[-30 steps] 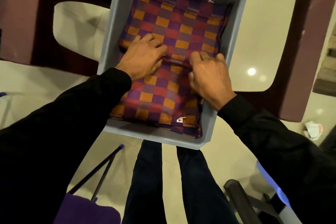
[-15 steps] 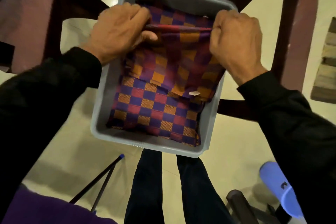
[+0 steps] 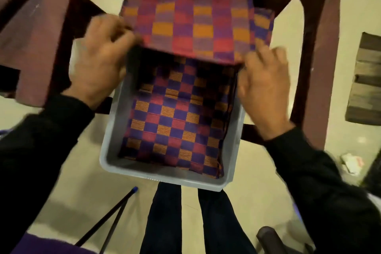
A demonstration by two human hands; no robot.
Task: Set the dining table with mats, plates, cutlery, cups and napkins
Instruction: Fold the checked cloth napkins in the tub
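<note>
lifted higher now, checkered mat (image 3: 193, 24) pinched by left hand (image 3: 99, 62) and right hand (image 3: 266, 86) above grey tub (image 3: 165, 173)

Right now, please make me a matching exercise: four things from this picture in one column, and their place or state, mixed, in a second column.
Things:
1. lifted checkered mat
2. stacked mats
3. grey tub
4. left hand

Place or state:
A. lies folded inside the tub
B. held up by both hands, above the far end of the tub
C. rests on the dark chair, holds the mats
D. pinches the near left corner of the lifted mat

The right hand pinches the other corner.

Pairs: 1-B, 2-A, 3-C, 4-D
</note>
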